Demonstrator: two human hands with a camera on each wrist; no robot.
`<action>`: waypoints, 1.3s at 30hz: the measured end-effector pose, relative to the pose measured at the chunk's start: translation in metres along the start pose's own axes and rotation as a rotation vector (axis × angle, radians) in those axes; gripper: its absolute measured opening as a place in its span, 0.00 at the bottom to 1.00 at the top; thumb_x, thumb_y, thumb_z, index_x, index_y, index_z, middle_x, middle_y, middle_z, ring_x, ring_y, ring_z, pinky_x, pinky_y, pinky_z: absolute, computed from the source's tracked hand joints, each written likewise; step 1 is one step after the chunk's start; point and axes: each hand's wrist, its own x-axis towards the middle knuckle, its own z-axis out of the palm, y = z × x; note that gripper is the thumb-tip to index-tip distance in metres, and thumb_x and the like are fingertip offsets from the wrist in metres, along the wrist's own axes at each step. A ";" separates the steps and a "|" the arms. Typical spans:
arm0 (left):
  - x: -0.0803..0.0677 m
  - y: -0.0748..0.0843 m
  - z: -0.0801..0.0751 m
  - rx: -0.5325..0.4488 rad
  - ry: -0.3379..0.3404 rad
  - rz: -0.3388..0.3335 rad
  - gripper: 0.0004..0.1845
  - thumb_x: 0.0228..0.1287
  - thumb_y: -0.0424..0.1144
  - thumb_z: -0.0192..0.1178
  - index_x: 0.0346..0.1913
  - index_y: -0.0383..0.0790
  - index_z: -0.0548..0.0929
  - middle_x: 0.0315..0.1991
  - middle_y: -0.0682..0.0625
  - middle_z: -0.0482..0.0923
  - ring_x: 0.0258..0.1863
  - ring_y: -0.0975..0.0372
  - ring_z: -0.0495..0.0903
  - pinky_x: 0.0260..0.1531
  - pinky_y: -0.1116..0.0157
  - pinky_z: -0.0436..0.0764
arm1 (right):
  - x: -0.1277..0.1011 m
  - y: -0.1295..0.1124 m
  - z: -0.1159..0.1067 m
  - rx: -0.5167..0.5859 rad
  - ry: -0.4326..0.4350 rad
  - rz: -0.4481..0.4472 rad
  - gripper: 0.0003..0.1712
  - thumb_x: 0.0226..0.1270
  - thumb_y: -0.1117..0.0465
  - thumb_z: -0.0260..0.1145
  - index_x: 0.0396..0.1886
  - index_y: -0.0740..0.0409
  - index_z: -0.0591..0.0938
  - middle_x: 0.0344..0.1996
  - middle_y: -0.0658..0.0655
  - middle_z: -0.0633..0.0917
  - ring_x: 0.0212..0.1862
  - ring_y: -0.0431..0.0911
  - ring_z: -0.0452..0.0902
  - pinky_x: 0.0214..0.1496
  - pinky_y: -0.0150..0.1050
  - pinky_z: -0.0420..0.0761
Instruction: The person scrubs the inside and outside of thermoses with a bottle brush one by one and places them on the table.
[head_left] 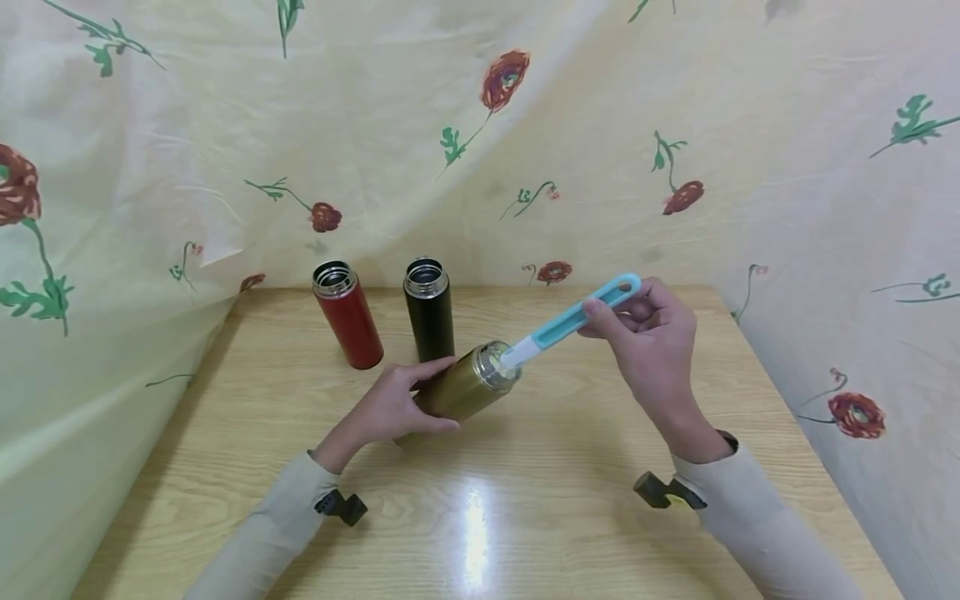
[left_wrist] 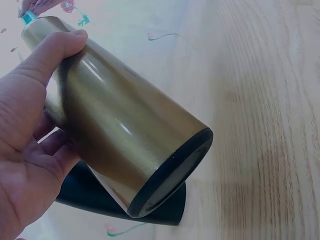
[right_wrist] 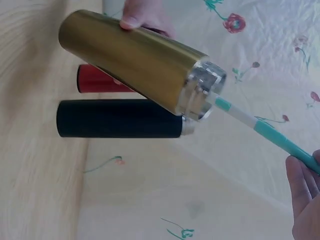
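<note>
My left hand (head_left: 397,404) grips a gold thermos bottle (head_left: 457,392) round its body and holds it tilted, its lidless mouth up to the right. In the left wrist view the bottle's dark-rimmed base (left_wrist: 172,175) is off the table. Between thumb and fingers, my right hand (head_left: 652,346) pinches the turquoise handle of a bottle brush (head_left: 562,325). The brush's white neck (right_wrist: 242,116) runs into the bottle's steel mouth (right_wrist: 202,90); its head is hidden inside.
Behind the hands stand a red thermos bottle (head_left: 350,321) and a black one (head_left: 430,312), both without lids. They stand on a wooden table (head_left: 570,500). Flowered cloth (head_left: 375,125) hangs at the back and both sides.
</note>
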 end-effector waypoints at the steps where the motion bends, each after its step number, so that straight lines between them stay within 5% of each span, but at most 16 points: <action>1: 0.000 0.000 0.000 0.001 0.000 0.004 0.46 0.48 0.47 0.82 0.72 0.43 0.74 0.62 0.43 0.80 0.57 0.52 0.83 0.57 0.51 0.83 | 0.001 -0.002 -0.001 0.005 -0.002 -0.001 0.07 0.63 0.77 0.69 0.37 0.70 0.79 0.31 0.58 0.90 0.32 0.46 0.90 0.35 0.42 0.88; 18: -0.004 -0.005 -0.005 -0.025 -0.050 0.010 0.47 0.50 0.48 0.81 0.74 0.42 0.72 0.64 0.45 0.79 0.60 0.53 0.81 0.60 0.50 0.81 | 0.003 -0.013 -0.010 0.019 0.013 0.006 0.08 0.62 0.78 0.69 0.39 0.72 0.79 0.31 0.57 0.90 0.31 0.45 0.90 0.36 0.42 0.88; 39: -0.005 -0.006 -0.002 0.121 0.059 0.086 0.45 0.47 0.46 0.83 0.72 0.49 0.75 0.58 0.44 0.84 0.52 0.57 0.85 0.53 0.53 0.85 | 0.005 -0.016 -0.014 0.074 0.074 0.039 0.08 0.62 0.77 0.71 0.37 0.72 0.79 0.30 0.60 0.90 0.32 0.47 0.90 0.36 0.44 0.87</action>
